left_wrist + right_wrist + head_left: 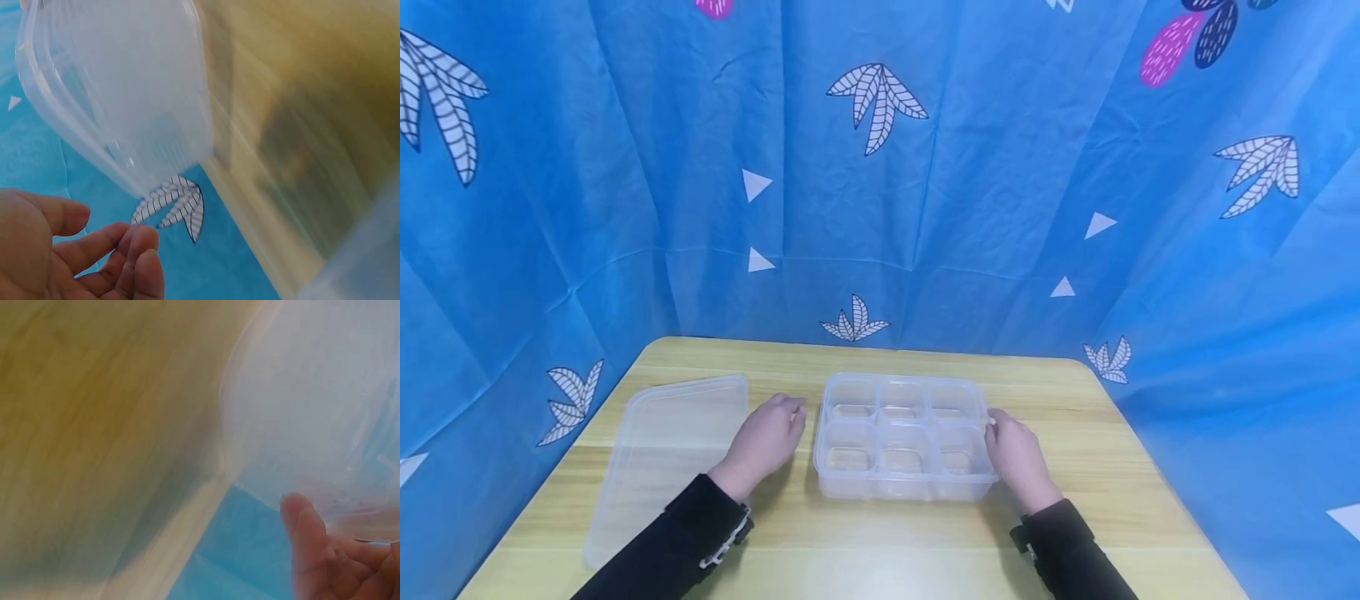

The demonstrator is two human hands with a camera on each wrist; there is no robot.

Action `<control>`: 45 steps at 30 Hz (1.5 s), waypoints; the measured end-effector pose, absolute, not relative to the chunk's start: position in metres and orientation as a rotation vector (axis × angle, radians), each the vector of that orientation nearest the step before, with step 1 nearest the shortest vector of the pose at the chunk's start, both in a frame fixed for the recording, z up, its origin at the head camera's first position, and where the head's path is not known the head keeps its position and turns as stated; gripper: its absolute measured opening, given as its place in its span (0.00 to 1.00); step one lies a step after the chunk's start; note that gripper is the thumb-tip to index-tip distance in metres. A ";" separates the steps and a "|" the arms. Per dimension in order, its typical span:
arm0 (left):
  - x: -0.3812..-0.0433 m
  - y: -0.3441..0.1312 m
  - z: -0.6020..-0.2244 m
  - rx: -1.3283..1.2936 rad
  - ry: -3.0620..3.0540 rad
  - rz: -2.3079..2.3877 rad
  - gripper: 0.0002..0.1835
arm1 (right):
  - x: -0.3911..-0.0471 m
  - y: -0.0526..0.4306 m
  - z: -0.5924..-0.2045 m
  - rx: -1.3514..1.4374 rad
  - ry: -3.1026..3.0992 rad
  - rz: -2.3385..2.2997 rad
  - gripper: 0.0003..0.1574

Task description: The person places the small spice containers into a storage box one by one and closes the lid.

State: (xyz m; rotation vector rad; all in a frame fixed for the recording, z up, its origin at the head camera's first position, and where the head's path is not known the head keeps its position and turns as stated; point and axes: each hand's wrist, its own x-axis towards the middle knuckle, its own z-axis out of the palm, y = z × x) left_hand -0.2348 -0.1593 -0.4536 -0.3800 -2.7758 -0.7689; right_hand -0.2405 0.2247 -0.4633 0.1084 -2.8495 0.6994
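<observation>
A clear plastic compartment box (904, 487), with several square cells and no lid on it, stands on the wooden table. My right hand (1018, 462) grips its right side at the rim. From the right wrist, its fingers (306, 531) curl at the edge of the translucent wall, some showing faintly through the plastic. To the left of the box, my left hand (767, 437) hovers a little apart from it, its fingers loosely bent with nothing between them. In the left wrist view the box (131, 94) rises past the fingertips.
A flat translucent lid (662, 450) lies on the table's left side, partly under my left forearm. The pale wooden table (910, 550) ends at a blue patterned curtain (865, 208) behind and on both sides.
</observation>
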 end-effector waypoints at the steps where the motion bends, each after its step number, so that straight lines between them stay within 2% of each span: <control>1: -0.235 -0.163 -0.452 -0.372 -2.778 -0.757 0.18 | -0.241 0.225 -0.464 0.108 -2.848 0.696 0.23; 21: -0.230 -0.245 -0.436 -0.223 -2.743 -0.623 0.20 | -0.240 0.225 -0.468 0.109 -2.821 0.701 0.22; 34: -0.230 -0.307 -0.457 -0.014 -2.907 -0.540 0.21 | -0.239 0.224 -0.467 0.087 -2.851 0.747 0.24; 45: -0.219 -0.339 -0.471 0.165 -3.023 -0.553 0.22 | -0.239 0.224 -0.468 0.083 -2.860 0.745 0.24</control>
